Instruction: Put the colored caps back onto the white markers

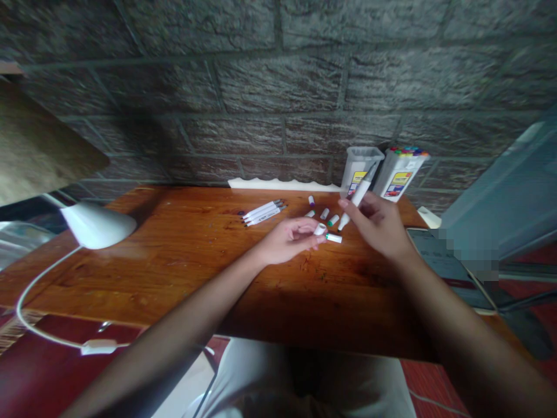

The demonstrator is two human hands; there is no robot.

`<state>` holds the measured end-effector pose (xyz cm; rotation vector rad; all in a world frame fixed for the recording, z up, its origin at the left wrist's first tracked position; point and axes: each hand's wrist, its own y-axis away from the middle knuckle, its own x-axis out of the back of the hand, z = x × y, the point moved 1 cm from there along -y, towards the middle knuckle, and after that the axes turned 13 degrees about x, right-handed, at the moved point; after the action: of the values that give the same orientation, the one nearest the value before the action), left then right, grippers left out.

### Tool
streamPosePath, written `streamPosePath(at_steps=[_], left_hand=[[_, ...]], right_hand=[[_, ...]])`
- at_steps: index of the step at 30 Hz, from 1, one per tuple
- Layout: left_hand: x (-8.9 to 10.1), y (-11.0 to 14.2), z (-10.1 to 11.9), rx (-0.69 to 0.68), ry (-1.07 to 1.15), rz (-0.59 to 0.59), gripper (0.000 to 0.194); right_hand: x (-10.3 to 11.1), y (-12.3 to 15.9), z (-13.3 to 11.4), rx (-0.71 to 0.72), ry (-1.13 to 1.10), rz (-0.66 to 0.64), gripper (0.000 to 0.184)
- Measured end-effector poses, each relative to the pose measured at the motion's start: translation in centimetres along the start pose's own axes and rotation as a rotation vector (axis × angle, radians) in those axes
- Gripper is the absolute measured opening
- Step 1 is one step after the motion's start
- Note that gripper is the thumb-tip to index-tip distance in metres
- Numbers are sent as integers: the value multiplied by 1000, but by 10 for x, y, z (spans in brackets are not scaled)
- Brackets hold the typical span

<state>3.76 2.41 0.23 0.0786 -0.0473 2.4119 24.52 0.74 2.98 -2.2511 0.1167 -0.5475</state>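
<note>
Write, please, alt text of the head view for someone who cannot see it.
The right hand holds an uncapped white marker and the left hand a white cap, above a wooden table. Loose caps and more uncapped markers lie nearby; two plastic containers stand near the wall, a lamp at the left.

The single head-worn view looks from above, on the near side of the varnished orange-brown wooden desk (174, 261), over the wearer's pale cloth trousers (250, 377). It faces forward and down across the desk toward the rough grey stone-block wall (278, 87) behind it, near enough that the desk spans most of the view's width.
</note>
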Motion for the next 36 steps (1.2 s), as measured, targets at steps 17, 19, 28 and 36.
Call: streamPosePath(at_steps=[17,19,28,36], left_hand=[[19,-2,4,-86,-129,309,29],[19,-2,4,-92,-137,306,29],[19,-3,5,-107,-200,320,33],[21,0,3,-139,-665,346,23]], right_hand=[[-9,2,-19,-165,-432,-199,36],[-9,2,-20,-134,-421,-206,28],[-7,3,-29,-45,-283,-227,29],[-8,4,-23,-57,-263,-222,27]])
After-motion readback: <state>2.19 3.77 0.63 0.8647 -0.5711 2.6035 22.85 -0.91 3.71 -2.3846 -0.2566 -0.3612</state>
